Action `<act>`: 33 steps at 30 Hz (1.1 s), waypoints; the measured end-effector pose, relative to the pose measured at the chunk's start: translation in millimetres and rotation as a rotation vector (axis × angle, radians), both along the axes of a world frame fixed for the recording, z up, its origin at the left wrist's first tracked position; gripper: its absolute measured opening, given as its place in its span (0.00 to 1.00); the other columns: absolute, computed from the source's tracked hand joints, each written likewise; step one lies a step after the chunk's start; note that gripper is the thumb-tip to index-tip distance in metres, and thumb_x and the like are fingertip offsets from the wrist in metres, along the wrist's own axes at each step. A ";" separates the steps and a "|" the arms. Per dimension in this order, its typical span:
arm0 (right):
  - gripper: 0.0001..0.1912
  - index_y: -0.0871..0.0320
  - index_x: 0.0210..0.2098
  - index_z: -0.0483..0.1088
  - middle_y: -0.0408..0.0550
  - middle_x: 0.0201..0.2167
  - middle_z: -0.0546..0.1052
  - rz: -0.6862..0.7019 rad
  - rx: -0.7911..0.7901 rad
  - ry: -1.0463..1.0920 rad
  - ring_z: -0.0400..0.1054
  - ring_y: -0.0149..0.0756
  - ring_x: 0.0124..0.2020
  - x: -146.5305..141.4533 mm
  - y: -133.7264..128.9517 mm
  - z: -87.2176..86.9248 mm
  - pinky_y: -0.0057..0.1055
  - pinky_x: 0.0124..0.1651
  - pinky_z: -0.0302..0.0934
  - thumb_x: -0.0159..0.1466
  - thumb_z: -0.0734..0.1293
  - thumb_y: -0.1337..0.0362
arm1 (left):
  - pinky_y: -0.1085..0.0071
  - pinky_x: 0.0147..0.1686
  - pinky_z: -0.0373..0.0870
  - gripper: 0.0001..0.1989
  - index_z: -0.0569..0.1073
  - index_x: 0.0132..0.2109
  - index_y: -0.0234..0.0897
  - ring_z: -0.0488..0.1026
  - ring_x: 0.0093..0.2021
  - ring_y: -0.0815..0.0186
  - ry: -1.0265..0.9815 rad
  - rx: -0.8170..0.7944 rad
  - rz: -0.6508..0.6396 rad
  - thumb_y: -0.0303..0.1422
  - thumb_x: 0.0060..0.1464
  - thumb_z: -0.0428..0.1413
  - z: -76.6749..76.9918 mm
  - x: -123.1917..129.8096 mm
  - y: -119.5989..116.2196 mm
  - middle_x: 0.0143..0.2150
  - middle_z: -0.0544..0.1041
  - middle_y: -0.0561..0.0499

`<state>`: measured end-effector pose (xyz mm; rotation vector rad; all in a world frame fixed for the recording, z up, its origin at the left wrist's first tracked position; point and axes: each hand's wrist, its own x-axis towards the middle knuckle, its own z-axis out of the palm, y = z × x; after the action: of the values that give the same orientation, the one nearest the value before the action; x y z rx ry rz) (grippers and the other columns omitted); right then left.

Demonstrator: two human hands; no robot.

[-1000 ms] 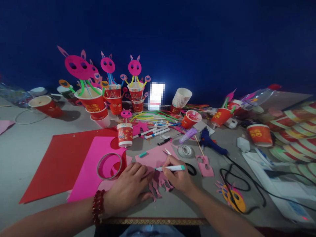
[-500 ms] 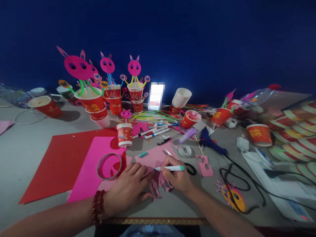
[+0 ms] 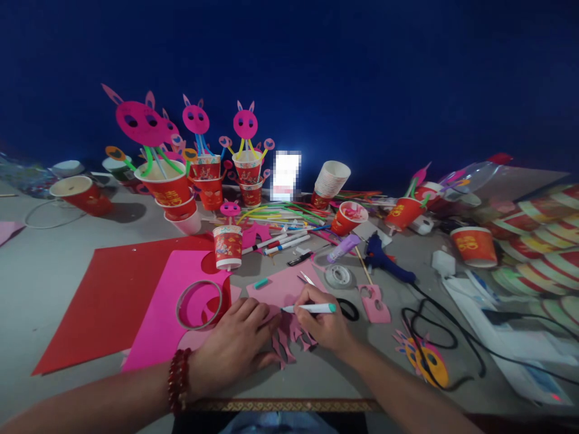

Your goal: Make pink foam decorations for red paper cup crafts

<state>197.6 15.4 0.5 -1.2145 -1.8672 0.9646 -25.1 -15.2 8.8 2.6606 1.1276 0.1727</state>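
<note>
Between the fingers of my right hand (image 3: 326, 325) is a white marker with a green end (image 3: 316, 308), its tip down on pale pink paper (image 3: 289, 280). My left hand (image 3: 242, 337) lies flat over the near left part of that paper, fingers stretched out. Cut pink paper scraps (image 3: 283, 346) lie between the two hands. The green marker cap (image 3: 261, 283) rests on the paper beyond my left hand. Scissors (image 3: 306, 278) poke out behind my right hand, their handles mostly hidden. A roll of tape (image 3: 199, 305) stands left of my left hand on bright pink sheets (image 3: 156, 313).
Paper cups with pink animal faces (image 3: 245, 123) stand at the back left. A blue glue gun (image 3: 384, 259) with a black cord (image 3: 447, 301) lies to the right. Markers (image 3: 287, 244), a small tape roll (image 3: 339, 276) and stacked cups (image 3: 332, 178) sit farther back.
The marker tip has shifted very slightly left on the paper. Both hands otherwise keep their places; the whole view has drifted a little.
</note>
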 end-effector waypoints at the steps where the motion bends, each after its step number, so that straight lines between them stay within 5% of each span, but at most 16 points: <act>1: 0.08 0.54 0.25 0.63 0.38 0.20 0.67 -0.002 0.002 -0.002 0.60 0.31 0.21 -0.1 -0.1 0.5 0.28 0.27 0.54 0.61 0.62 0.67 | 0.55 0.52 0.64 0.29 0.65 0.62 0.39 0.65 0.50 0.53 0.001 0.002 -0.001 0.48 0.59 0.57 -0.3 0.0 0.0 0.51 0.70 0.44; 33: 0.08 0.55 0.24 0.63 0.38 0.20 0.66 -0.021 -0.003 0.068 0.59 0.31 0.21 0.9 -0.3 -0.2 0.28 0.26 0.53 0.61 0.62 0.68 | 0.54 0.52 0.64 0.30 0.64 0.62 0.38 0.64 0.50 0.52 0.014 -0.030 -0.007 0.50 0.60 0.55 1.1 -0.1 0.4 0.52 0.70 0.44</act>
<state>198.4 15.1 0.3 -1.1855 -1.7974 0.9857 -25.2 -14.8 9.9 2.6430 1.1166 0.1346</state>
